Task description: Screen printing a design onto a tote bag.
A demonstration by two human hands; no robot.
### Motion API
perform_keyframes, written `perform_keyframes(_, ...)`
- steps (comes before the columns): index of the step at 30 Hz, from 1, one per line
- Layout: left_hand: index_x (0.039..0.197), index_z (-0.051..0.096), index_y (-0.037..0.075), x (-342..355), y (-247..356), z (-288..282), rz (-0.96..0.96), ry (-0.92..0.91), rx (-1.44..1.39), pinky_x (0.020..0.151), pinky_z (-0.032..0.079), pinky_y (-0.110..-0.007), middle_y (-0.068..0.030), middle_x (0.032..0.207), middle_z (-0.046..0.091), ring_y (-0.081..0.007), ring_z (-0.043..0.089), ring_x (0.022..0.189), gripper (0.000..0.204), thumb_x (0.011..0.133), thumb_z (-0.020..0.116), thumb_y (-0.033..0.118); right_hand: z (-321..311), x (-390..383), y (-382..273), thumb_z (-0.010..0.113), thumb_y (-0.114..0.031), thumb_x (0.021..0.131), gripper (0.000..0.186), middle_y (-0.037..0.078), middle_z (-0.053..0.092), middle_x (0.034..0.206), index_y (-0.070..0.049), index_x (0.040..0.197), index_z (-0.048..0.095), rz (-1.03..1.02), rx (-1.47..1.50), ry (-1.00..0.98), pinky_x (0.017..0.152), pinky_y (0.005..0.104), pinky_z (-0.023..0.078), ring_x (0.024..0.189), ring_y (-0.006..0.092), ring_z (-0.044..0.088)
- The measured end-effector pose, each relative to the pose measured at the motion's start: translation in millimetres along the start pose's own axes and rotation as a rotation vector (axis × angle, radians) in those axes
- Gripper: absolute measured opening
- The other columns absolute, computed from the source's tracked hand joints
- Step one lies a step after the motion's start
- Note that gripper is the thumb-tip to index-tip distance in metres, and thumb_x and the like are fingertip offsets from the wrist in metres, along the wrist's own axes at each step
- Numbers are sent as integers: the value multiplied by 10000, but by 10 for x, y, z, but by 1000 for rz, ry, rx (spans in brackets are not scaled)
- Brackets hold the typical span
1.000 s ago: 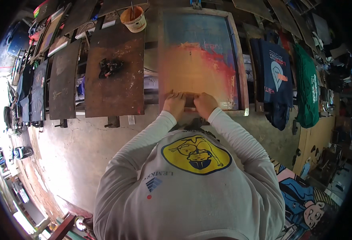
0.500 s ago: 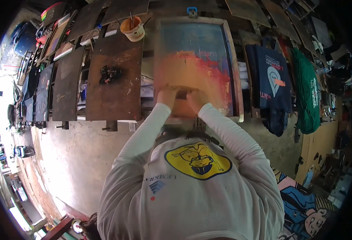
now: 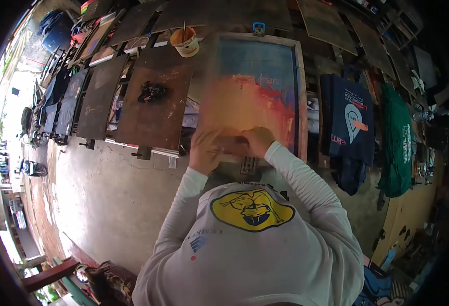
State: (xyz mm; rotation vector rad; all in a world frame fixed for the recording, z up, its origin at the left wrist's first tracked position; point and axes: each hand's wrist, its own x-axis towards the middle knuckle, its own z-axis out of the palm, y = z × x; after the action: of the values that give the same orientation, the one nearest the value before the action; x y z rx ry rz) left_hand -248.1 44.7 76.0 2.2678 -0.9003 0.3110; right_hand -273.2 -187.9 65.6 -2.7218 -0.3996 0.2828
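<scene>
A screen-printing frame point(image 3: 297, 61) holds mesh point(image 3: 250, 102) coloured blue, orange and red, its left side blurred. A dark squeegee point(image 3: 232, 145) lies across the lower part of the mesh. My left hand point(image 3: 205, 150) is closed over the squeegee's left end, fingers slightly blurred. My right hand point(image 3: 257, 142) grips its right end with bent fingers. A blue clamp point(image 3: 259, 28) stands at the frame's far edge.
To the left are brown platen boards point(image 3: 153, 122), one with a crumpled black lump point(image 3: 150, 92), and a bucket point(image 3: 185, 46) with a stick. Navy point(image 3: 347, 132) and green point(image 3: 395, 137) printed fabrics lie right. Concrete floor point(image 3: 107, 204) shows below.
My left hand has moved leftward and toward my body, leaving the squeegee slightly slanted. The boards and frame sit lower in the picture than a second ago, as the view shifted.
</scene>
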Motion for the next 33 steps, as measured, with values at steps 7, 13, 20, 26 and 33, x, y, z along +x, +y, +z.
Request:
perform_keyframes(7,964,632,81,-389,-216,249,-934,484,-1644,873,475,-434,-64,939,660,-268,614,986,403,957,606,483,178,-752,684,699,-223,812,330,188,707,891,-22,1071,666,381,429,473,740,431,541,848,365,695)
perform_keyframes(13,754,479,82,227,327,93,-843,162,-2114,749,369,-374,-37,731,416,-218,408,746,700,898,426,765,354,-1449,1026,746,-193,832,291,129,643,730,46,968,649,534,480,670,619,342,496,649,206,620)
perform_keyframes(20,798,525,63,328,552,420,-1018,48,-2061,766,395,-369,-58,770,483,-225,479,781,698,878,488,755,603,-1660,949,747,-237,809,408,193,682,844,14,1114,646,640,439,845,702,365,540,759,331,687)
perform_keyframes(26,806,538,56,171,484,330,-947,-121,-2062,755,406,-363,-73,760,503,-242,507,760,681,895,487,730,635,-1880,536,717,-172,844,305,174,698,882,-42,1115,661,692,414,925,715,355,544,779,283,706)
perform_keyframes(33,807,571,109,-331,-130,46,-938,-42,-1895,734,428,-356,-42,817,574,-212,553,764,577,948,467,659,662,-1521,-561,700,-121,891,204,123,714,906,-22,1068,675,556,733,882,710,288,539,784,183,687)
